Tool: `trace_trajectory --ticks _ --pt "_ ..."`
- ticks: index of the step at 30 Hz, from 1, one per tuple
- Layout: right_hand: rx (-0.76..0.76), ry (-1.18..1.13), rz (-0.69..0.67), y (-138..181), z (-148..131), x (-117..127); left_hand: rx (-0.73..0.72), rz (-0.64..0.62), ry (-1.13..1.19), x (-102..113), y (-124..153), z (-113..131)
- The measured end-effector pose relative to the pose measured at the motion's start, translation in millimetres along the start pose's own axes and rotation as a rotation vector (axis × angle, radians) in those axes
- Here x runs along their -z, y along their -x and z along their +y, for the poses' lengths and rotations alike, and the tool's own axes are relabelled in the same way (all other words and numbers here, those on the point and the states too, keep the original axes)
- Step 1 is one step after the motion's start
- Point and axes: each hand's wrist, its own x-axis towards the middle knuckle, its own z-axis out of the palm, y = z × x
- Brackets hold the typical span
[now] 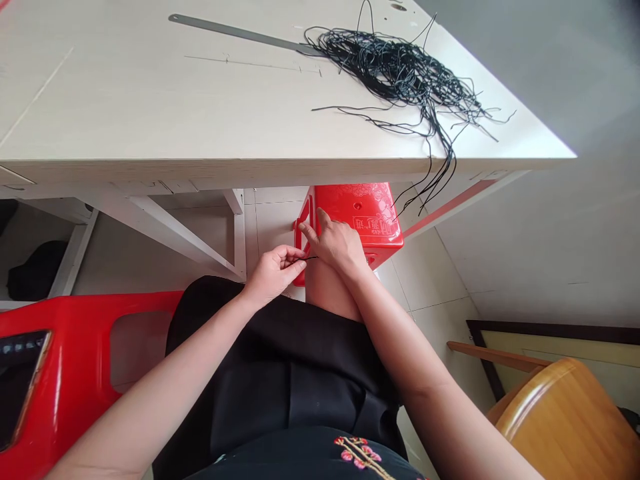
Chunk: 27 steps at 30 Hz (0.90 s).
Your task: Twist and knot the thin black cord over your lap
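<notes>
Between the thumb and fingertips of my left hand (273, 272) is pinched the end of a thin black cord (311, 258). The cord runs a short way right and passes under my right hand (341, 245). That hand lies palm down on the bare leg at the knee, thumb and index finger stretched out; its other fingers are partly hidden. Beyond both hands, on the table, lies a tangled bundle of black cords (400, 70), several strands hanging over the front edge.
A metal ruler (235, 31) lies on the white table (150, 113), one end under the bundle. Below the table stands a red stool (370, 213). A phone (23, 380) rests on another red seat (80, 347) at left. A wooden chair (575, 420) is at lower right.
</notes>
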Motion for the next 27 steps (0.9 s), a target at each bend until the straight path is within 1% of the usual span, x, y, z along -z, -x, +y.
trace_trajectory --ticks 4,9,14,21,27 --pt "0.013 0.007 -0.006 0.5 -0.1 1.0 -0.037 0.022 -0.048 1.5 -1.3 -2.4" --pt "0.014 0.013 -0.035 1.2 -0.6 3.4 -0.055 0.02 -0.115 3.2 0.2 1.2" --pt "0.014 -0.006 -0.005 1.6 0.3 1.3 -0.082 0.019 -0.17 2.2 2.0 2.5" --pt "0.008 -0.003 -0.012 2.3 1.2 1.3 -0.195 0.035 -0.341 2.9 2.0 2.2" --pt "0.027 -0.009 0.027 2.3 2.4 0.2 -0.233 0.043 -0.359 1.9 3.8 5.8"
